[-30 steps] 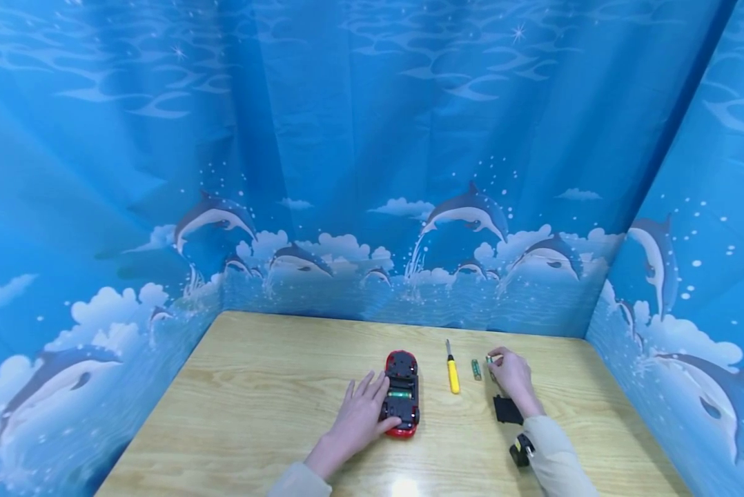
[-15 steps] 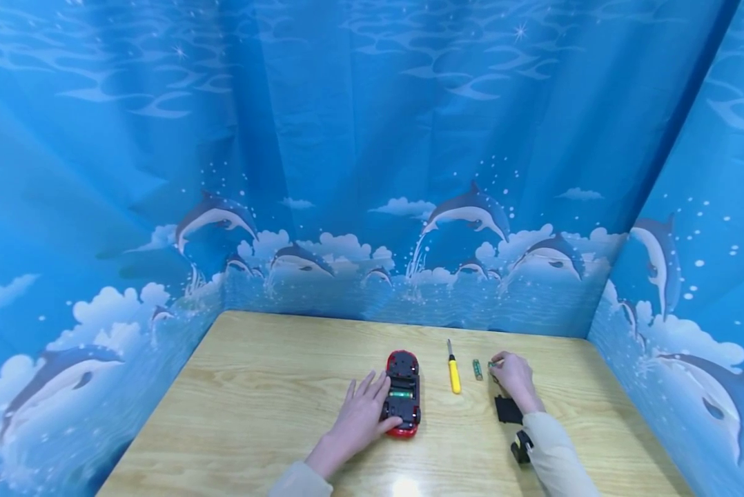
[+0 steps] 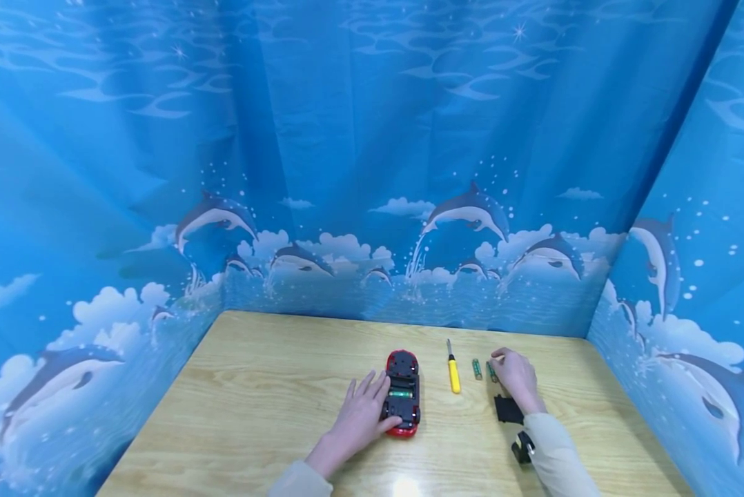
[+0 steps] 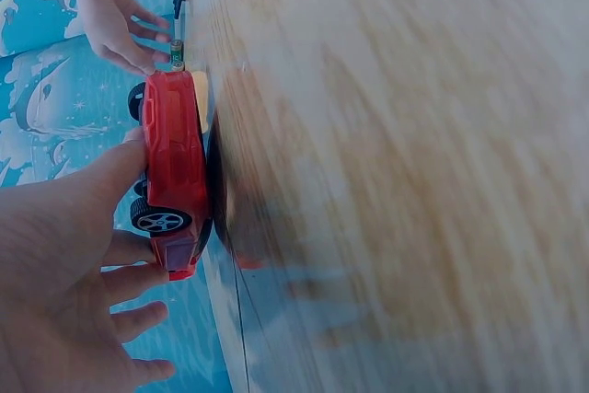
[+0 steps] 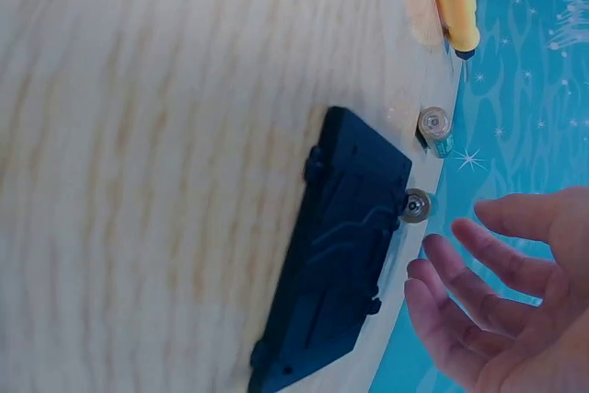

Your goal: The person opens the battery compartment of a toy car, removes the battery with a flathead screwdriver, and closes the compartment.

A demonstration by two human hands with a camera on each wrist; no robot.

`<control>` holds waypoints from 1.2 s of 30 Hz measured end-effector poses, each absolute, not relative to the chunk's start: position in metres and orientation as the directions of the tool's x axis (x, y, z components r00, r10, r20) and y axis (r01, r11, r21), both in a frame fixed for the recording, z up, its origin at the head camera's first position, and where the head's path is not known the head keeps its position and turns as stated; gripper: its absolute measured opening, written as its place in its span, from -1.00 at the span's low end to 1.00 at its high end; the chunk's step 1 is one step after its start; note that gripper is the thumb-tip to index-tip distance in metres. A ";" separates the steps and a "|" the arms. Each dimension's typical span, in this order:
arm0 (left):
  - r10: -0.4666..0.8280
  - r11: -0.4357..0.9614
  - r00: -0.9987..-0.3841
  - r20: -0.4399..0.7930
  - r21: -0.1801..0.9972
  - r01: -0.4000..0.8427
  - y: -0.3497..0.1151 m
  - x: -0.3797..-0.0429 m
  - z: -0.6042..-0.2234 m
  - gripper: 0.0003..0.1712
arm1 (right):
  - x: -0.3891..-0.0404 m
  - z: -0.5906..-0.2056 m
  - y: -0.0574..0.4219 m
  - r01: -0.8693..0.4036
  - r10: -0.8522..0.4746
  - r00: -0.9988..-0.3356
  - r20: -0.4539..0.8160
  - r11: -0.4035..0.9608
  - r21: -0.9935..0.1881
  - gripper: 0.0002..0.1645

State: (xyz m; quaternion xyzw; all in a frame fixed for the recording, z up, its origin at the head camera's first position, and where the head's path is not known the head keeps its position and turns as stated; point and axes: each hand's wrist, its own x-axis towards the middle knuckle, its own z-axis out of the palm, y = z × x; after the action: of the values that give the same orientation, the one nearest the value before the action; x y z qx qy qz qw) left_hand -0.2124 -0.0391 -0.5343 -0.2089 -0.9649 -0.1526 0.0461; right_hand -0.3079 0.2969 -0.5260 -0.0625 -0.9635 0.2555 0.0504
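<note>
A red toy car lies wheels-up on the table, its battery compartment open with one green battery inside. My left hand rests on the car's left side, fingers straight and spread, thumb on the near end. In the left wrist view the thumb touches the car's upturned underside. Two green batteries lie at the right: one battery stands apart, and the other battery is right beside my right hand. In the right wrist view that hand's fingers are loosely bent, apart from the nearer battery, holding nothing.
A screwdriver with a yellow handle lies between the car and the batteries. The black battery cover lies below the right hand. A dolphin-print curtain surrounds the back and sides of the wooden table.
My right hand has let go of the battery it was holding, which now lies beside the other battery. The left hand and the car have stayed in place.
</note>
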 end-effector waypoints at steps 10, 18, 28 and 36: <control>0.392 0.865 -0.907 0.153 0.275 0.420 -0.039 -0.211 -0.533 -0.04 | -0.308 -0.516 0.280 -0.020 0.076 -0.980 0.186 0.884 -0.467 -0.75; 0.393 0.865 -0.907 0.154 0.272 0.421 -0.039 -0.212 -0.535 -0.04 | -0.305 -0.512 0.259 -0.155 -0.003 -0.953 0.302 0.864 -0.479 -0.80; 0.388 0.866 -0.910 0.146 0.280 0.414 -0.039 -0.212 -0.536 -0.03 | -0.291 -0.508 0.222 -0.325 -0.142 -0.906 0.398 0.835 -0.444 -0.79; 0.386 0.863 -0.910 0.153 0.289 0.415 -0.039 -0.212 -0.536 -0.04 | -0.278 -0.509 0.196 -0.528 -0.317 -0.762 0.565 0.809 -0.259 -0.75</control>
State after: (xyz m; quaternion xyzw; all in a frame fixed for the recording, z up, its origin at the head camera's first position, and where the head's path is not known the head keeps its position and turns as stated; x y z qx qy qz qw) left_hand -0.2123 -0.0392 -0.5360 -0.2077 -0.9640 -0.1595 0.0451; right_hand -0.2783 0.1956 -0.5088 0.2306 -0.9158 0.2059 0.2564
